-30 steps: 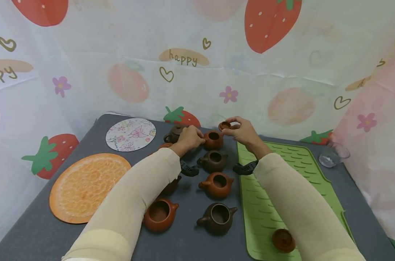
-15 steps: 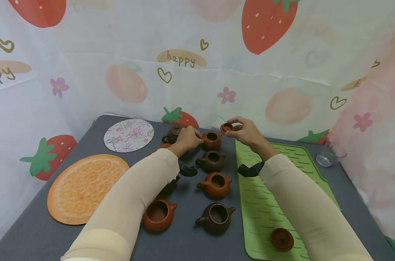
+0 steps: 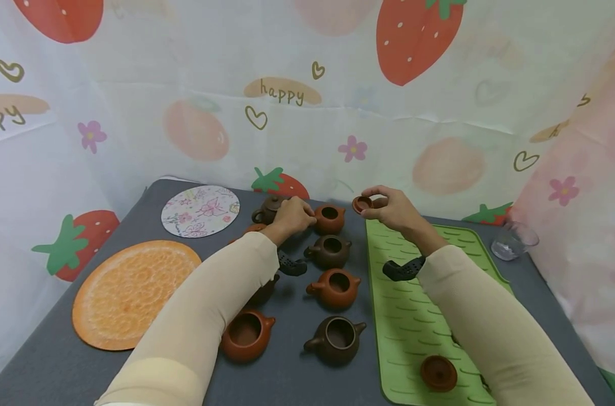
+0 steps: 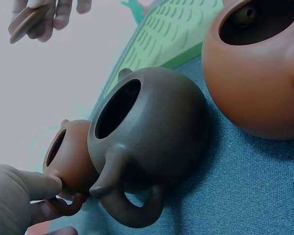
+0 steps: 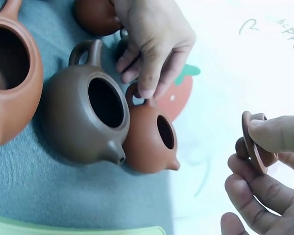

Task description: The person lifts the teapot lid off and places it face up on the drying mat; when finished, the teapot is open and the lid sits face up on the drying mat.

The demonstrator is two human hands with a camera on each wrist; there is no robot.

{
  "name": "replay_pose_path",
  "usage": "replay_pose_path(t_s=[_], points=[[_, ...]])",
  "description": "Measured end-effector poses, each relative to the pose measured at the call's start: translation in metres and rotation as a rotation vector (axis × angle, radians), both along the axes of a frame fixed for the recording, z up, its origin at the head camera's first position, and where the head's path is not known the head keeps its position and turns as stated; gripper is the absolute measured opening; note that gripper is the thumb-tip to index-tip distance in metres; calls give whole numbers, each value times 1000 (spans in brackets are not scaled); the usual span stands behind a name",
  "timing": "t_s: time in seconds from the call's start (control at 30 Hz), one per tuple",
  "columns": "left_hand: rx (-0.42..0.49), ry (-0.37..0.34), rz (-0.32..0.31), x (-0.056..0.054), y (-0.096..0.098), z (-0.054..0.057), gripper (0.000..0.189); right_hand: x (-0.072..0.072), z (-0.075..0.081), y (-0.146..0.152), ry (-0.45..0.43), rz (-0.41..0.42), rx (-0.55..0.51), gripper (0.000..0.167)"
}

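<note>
Right row, four teapots, every mouth bare: far orange pot (image 3: 329, 227), dark pot (image 3: 329, 257), orange pot (image 3: 337, 295), near dark pot (image 3: 337, 354). Left row: near orange pot (image 3: 243, 355) also lidless; far-left dark pot (image 3: 268, 210) looks lidded, though the hand partly covers it. Others between them mostly behind the left sleeve (image 3: 200, 321); cannot tell.

One loose lid (image 3: 438, 373) lies on the near part of the green mat (image 3: 403, 321). Dark edges peek out beside the right sleeve (image 3: 490, 316); too covered to name.

Small lid (image 3: 363, 204) is off the table, in the air right of the far orange pot, well clear of its mouth. By judgement, partway through lid work: this one not yet set down, and whether it is coming off or going on cannot be told from here.

Left hand (image 3: 292, 217): arm stretched far over the left row, thumb and finger pinching the far orange pot's handle (image 4: 71, 206). Pot upright on the cloth.

Right hand (image 3: 396, 211): raised near the mat's far left corner, arm in from near right. Thumb and fingers pinch the small lid, tipped so its hollow underside shows to the head view.
</note>
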State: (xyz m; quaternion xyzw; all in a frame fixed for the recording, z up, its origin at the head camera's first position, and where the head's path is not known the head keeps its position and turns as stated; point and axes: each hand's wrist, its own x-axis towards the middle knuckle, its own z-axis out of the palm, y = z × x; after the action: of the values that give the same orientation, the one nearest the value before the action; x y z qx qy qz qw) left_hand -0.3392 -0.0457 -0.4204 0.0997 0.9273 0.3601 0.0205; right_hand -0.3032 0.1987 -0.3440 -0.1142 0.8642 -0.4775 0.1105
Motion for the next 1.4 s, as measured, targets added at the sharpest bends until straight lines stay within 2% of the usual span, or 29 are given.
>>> replay_pose_path(t_s=[0.3, 0.73, 1.1, 1.4], points=[[-3, 4, 5, 0, 0, 0, 17, 3, 5, 13, -4, -13, 27, 43], [-15, 1, 13, 1, 2, 1, 17, 6, 4, 36, -22, 0, 73, 40], [-19, 1, 13, -1, 2, -2, 18, 11, -2, 58, -61, 14, 96, 40], [-13, -2, 15, 1, 2, 2, 17, 18, -7, 77, -102, 58, 119, 41]])
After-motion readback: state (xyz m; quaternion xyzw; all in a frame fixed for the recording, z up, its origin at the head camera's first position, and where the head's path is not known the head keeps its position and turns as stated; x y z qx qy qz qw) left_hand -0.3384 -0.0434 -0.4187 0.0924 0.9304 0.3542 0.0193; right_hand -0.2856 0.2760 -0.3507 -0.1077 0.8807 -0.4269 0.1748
